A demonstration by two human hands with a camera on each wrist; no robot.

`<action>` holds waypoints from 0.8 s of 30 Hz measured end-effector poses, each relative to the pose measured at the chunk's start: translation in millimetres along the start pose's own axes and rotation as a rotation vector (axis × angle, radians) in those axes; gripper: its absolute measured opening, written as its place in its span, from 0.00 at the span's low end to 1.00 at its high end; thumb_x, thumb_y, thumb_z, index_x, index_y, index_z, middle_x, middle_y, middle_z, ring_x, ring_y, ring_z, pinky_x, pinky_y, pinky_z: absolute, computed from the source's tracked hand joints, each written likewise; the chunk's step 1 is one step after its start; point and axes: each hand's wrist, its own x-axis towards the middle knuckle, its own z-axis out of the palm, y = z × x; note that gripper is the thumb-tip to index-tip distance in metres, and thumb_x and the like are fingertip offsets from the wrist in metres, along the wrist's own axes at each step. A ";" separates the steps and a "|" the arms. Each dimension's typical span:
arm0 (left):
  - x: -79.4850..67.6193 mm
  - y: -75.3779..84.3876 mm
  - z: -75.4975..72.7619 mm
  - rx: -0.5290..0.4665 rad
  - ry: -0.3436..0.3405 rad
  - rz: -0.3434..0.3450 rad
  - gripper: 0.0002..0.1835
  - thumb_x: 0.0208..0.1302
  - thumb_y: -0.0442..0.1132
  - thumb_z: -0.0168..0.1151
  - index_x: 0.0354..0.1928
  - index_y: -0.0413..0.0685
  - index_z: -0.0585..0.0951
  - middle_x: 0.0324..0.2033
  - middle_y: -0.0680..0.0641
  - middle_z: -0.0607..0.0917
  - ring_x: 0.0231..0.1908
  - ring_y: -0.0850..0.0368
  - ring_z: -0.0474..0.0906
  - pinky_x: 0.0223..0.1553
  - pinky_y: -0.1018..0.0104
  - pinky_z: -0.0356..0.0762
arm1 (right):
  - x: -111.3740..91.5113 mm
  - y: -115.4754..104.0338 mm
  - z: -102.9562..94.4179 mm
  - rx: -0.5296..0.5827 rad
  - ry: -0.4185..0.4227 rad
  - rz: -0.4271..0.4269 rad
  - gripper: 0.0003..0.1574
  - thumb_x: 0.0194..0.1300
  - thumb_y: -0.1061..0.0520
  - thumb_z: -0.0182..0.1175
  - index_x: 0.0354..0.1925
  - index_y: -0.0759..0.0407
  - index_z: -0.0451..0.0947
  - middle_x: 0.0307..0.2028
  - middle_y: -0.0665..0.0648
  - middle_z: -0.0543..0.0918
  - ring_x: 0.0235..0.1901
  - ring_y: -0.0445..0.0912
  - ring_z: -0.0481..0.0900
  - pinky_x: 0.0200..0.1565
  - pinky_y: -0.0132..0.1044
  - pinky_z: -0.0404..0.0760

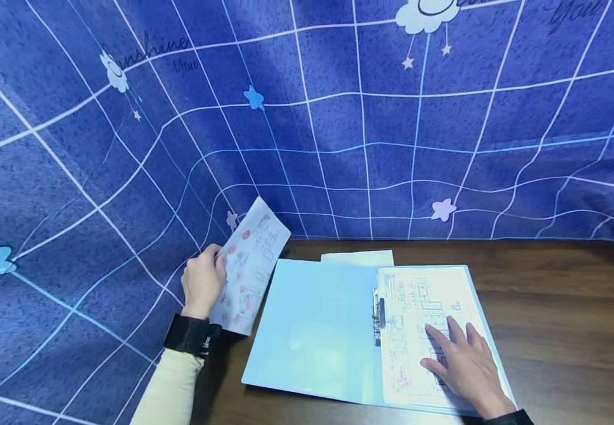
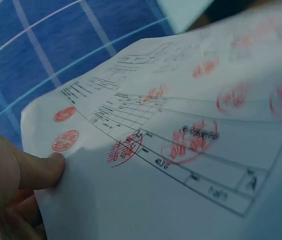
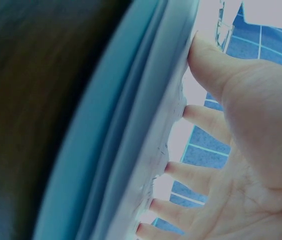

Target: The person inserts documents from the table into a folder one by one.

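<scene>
My left hand (image 1: 204, 281) pinches the left edge of a paper sheet (image 1: 254, 265), its thumb on the printed face. Red stamps and a printed table cover that sheet (image 2: 155, 140) in the left wrist view, and it is lifted at a tilt. A light blue clip folder (image 1: 312, 330) lies spread on the table, its metal clip (image 1: 378, 319) near the fold. Printed drawings (image 1: 408, 295) lie on the folder's right side. On them rests my right hand (image 1: 466, 360), fingers spread. The right wrist view shows its fingertips touching the top page.
Another white sheet (image 1: 360, 257) sticks out behind the folder's top edge. A blue curtain (image 1: 339, 130) with a grid and stars hangs at the back and left of the brown wooden table (image 1: 562, 330).
</scene>
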 end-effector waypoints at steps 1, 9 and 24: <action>1.5 3.8 -3.5 -0.021 0.030 0.024 0.07 0.70 0.37 0.63 0.45 0.44 0.85 0.34 0.32 0.88 0.31 0.27 0.83 0.29 0.33 0.75 | -0.1 0.6 -0.9 -0.006 -0.002 0.006 0.46 0.54 0.38 0.77 0.65 0.56 0.79 0.70 0.80 0.62 0.68 0.85 0.50 0.63 0.79 0.50; 7.3 38.9 -15.3 -0.238 0.224 0.195 0.06 0.71 0.37 0.66 0.43 0.41 0.87 0.29 0.38 0.89 0.20 0.41 0.82 0.23 0.46 0.76 | -5.5 8.0 -7.3 -0.031 0.027 0.000 0.45 0.54 0.39 0.77 0.64 0.56 0.79 0.69 0.81 0.65 0.67 0.86 0.52 0.63 0.80 0.52; -32.5 95.3 1.5 -0.864 -0.085 -0.062 0.09 0.72 0.38 0.65 0.45 0.38 0.85 0.29 0.41 0.90 0.19 0.57 0.83 0.19 0.71 0.79 | -6.2 -6.3 -2.5 0.022 0.017 0.013 0.45 0.54 0.39 0.77 0.65 0.54 0.79 0.70 0.78 0.65 0.68 0.84 0.54 0.63 0.79 0.53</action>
